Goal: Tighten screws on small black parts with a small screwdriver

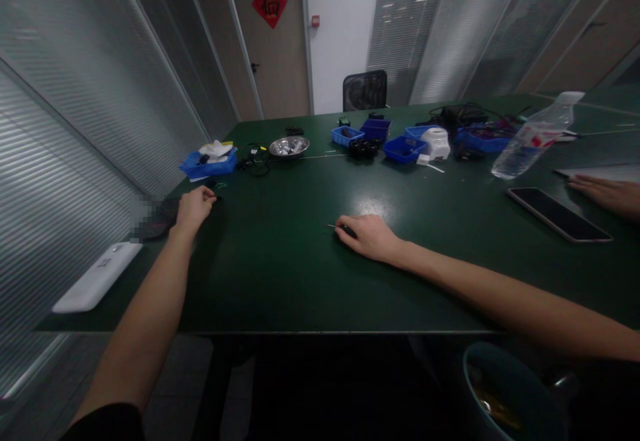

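My left hand (197,209) is over the left side of the green table (270,261). Its fingers are pinched together, with a small dark thing (218,199) at the tips, too small to name. Near the table's middle rests my right hand (369,235), closed on a thin tool (331,225); a slim, light tip sticks out to the left and a dark part shows under the fingers. What kind of tool it is stays hidden by the hand. A blue basket (210,165) with white and dark items stands beyond my left hand.
Beyond the hands are a metal bowl (289,147), black cables (255,161), blue bins (404,150) and a white roll-like object (436,142). On the right, a plastic bottle (533,139) leans near a phone (559,214) and another person's hand (607,193). A white case (97,277) lies left.
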Tool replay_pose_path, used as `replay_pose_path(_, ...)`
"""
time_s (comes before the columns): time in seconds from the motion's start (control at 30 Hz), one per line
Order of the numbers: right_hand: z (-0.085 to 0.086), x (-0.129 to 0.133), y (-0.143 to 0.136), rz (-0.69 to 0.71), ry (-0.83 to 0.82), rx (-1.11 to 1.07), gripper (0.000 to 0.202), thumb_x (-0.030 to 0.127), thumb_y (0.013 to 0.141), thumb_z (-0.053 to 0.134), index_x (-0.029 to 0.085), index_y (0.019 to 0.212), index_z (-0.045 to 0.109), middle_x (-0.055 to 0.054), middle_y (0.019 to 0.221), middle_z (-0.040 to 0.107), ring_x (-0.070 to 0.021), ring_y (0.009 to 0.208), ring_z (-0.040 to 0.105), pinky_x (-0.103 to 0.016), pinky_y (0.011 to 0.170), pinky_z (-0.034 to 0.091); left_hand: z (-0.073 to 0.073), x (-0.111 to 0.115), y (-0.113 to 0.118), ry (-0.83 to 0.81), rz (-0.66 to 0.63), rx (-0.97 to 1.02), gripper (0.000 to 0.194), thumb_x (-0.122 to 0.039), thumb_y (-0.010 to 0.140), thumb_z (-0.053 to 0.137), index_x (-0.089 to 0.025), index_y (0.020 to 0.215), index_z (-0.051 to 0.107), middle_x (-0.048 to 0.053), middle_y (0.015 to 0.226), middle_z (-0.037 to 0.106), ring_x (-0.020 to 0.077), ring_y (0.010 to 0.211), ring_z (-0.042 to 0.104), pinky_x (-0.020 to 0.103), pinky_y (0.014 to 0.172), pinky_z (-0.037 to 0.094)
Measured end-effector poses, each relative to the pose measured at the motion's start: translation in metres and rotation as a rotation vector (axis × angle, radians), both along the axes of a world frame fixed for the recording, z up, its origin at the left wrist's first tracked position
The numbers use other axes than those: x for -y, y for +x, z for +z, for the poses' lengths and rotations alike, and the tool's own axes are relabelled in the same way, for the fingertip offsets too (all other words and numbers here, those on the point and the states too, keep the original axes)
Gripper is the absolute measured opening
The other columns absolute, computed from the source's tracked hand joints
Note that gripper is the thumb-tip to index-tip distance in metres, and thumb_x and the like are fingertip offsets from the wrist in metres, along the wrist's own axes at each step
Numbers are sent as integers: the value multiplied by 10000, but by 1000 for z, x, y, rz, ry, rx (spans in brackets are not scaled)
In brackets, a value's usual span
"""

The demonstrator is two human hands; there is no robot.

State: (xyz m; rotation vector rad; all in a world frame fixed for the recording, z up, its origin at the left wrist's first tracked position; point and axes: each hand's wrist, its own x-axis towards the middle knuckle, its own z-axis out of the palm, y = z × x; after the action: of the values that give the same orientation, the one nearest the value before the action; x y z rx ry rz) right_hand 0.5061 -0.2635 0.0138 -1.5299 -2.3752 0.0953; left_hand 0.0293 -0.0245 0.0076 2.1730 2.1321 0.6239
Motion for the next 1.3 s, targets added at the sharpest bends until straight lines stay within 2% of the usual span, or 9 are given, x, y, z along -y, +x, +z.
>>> replay_pose_path(0.1, -1, -1, 1, 2, 1, -4, 315, 414, 1087, 463, 214, 1189, 685, -54, 966, 768, -185, 742, 653, -302, 665, 361, -1, 1, 0, 18, 11, 2, 321, -302, 886, 679, -211, 1194, 684, 83, 983, 774, 280, 974, 721, 348, 888, 527)
replay_pose_path(0.23, -1, -1, 1, 0, -4, -3, 315, 420, 1087, 465, 217, 1177, 689, -55, 968, 766, -183, 738, 651, -302, 659, 363, 2, 2, 3, -3, -10, -38, 177, -291, 887, 653, -215, 1013, 752, 95, 1025, 780, 295, 969, 717, 353, 870, 527)
replay_pose_path(0.4, 0, -1, 1, 7, -14, -12, 322, 419, 1086, 467, 208, 1184, 690, -65, 967, 764, -181, 736, 651, -303, 662, 376, 8, 7, 9, -22, -2, -89, 192, -291, 867, 675, -201, 1013, 763, 105, 1029, 787, 293, 960, 721, 331, 841, 528)
replay_pose_path(0.57, -1, -1, 1, 11, 1, -8, 324, 416, 1085, 463, 208, 1183, 690, -64, 961, 763, -186, 742, 655, -303, 662, 368, 16, 20, 36, 63, -58, -2, 193, -307, 873, 697, -198, 1012, 773, 82, 1003, 781, 269, 948, 719, 335, 871, 525)
replay_pose_path(0.67, -1, -1, 1, 10, 3, -6, 320, 411, 1083, 463, 209, 1180, 693, -62, 961, 763, -184, 745, 654, -299, 664, 364, 23, 40, 77, 50, -231, 140, 219, -356, 903, 701, -193, 1030, 771, 75, 1002, 775, 240, 950, 706, 320, 854, 518)
replay_pose_path(0.83, 0, -1, 1, 14, -5, -16, 319, 409, 1080, 469, 207, 1177, 697, -62, 954, 763, -184, 745, 653, -296, 666, 362, 24, 102, 163, -161, -799, 282, 263, -411, 927, 718, -188, 1060, 754, 67, 973, 745, 189, 813, 661, 305, 721, 494)
replay_pose_path(0.93, -1, -1, 1, 31, 5, -31, 298, 397, 1064, 490, 212, 1146, 708, -58, 946, 765, -183, 742, 651, -296, 662, 356, 20, 138, 197, -276, -1039, 320, 220, -383, 949, 713, -199, 1069, 709, 52, 987, 728, 178, 843, 665, 306, 744, 503)
replay_pose_path(1.07, -1, 0, 1, 56, 26, -58, 279, 373, 1037, 506, 207, 1087, 725, -47, 894, 756, -168, 700, 629, -294, 659, 347, 17, 159, 210, -309, -1116, 353, 246, -348, 934, 747, -214, 1104, 632, 44, 1025, 712, 175, 877, 660, 307, 756, 508)
replay_pose_path(1.3, -1, 2, 2, 172, 4, -77, 271, 351, 1023, 501, 205, 1037, 728, -36, 883, 743, -148, 671, 591, -279, 660, 355, 12, 155, 207, -239, -1169, 325, 357, -352, 929, 749, -230, 1246, 636, 70, 1152, 669, 215, 1039, 639, 365, 904, 520)
